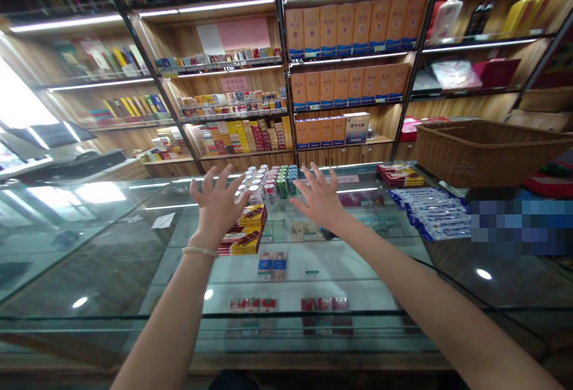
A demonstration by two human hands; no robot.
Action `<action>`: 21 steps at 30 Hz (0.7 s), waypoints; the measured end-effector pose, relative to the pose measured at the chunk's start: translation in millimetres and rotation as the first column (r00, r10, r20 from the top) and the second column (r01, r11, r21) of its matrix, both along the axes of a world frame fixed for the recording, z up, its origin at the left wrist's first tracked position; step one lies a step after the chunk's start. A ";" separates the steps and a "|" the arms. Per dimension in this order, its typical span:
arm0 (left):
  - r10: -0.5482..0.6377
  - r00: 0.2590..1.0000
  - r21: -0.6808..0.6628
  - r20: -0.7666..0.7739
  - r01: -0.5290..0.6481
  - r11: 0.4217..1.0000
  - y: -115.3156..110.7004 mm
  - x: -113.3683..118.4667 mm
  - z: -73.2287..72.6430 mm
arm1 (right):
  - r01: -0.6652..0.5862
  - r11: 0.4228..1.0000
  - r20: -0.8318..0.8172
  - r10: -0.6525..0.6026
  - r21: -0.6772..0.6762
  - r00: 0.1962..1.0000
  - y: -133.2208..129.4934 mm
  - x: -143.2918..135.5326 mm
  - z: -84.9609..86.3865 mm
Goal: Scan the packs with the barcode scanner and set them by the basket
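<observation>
Both hands are raised over the glass counter (358, 282), fingers spread and holding nothing. My left hand (219, 202), with a pale bracelet at the wrist, is nearest to a stack of yellow and red chocolate-like packs (250, 229), which it partly hides. My right hand (317, 196) is just right of a group of small cylindrical containers (270, 184) with white, pink and green sides. These stand upright in rows between the two hands. Whether a fingertip touches any of them cannot be made out.
On the right lie blue and white packets (432, 211), red and yellow packs (400, 175) and a wicker basket (483, 154). Small boxes (272, 266) show beneath the glass. Lit shelves (349, 103) of boxes rise behind. A monitor (49, 139) stands at the left.
</observation>
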State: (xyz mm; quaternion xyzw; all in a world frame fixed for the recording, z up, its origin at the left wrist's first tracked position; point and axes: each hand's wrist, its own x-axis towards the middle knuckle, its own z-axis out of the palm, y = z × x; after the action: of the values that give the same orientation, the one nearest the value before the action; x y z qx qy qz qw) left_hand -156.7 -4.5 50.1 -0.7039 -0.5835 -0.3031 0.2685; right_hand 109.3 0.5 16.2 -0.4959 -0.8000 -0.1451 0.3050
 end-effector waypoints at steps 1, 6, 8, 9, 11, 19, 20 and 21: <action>0.007 1.000 -0.006 -0.003 -0.007 1.000 -1.6 -6.1 -0.8 | -0.012 1.000 0.003 0.012 -0.016 1.000 0.4 -7.2 0.0; 0.039 0.999 -0.002 -0.007 -0.039 0.999 -5.4 -33.2 -10.6 | -0.076 0.990 0.020 0.079 -0.122 0.997 3.5 -41.0 -3.3; 0.055 0.999 -0.002 0.002 -0.055 0.999 -5.5 -42.6 -16.5 | -0.090 0.980 0.033 0.097 -0.178 0.995 6.0 -52.3 -6.0; 0.053 0.999 -0.010 0.007 -0.053 0.999 -5.6 -46.9 -19.4 | -0.094 0.974 0.041 0.105 -0.208 0.994 7.6 -57.3 -7.5; 0.057 0.997 -0.020 0.042 -0.056 0.998 -6.1 -54.0 -24.8 | -0.100 0.959 0.054 0.118 -0.264 0.991 10.9 -65.9 -10.3; 0.078 0.995 -0.045 0.056 -0.076 0.996 -4.0 -78.2 -42.8 | -0.109 0.924 0.081 0.148 -0.367 0.986 26.7 -84.0 -20.9; 0.074 0.996 -0.060 0.047 -0.071 0.996 -1.7 -82.7 -45.8 | -0.117 0.921 0.075 0.155 -0.372 0.985 28.6 -84.8 -21.9; 0.069 0.997 -0.085 0.030 -0.066 0.994 0.9 -87.1 -49.0 | -0.124 0.918 0.070 0.162 -0.376 0.984 30.4 -85.6 -22.8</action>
State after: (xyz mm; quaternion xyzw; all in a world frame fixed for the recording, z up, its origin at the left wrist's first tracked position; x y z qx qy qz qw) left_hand -243.8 -3.6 1.1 -0.6894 -0.6236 -0.2805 0.2390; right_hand 23.8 30.9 -6.6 -0.4767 -0.8613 0.0066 0.1755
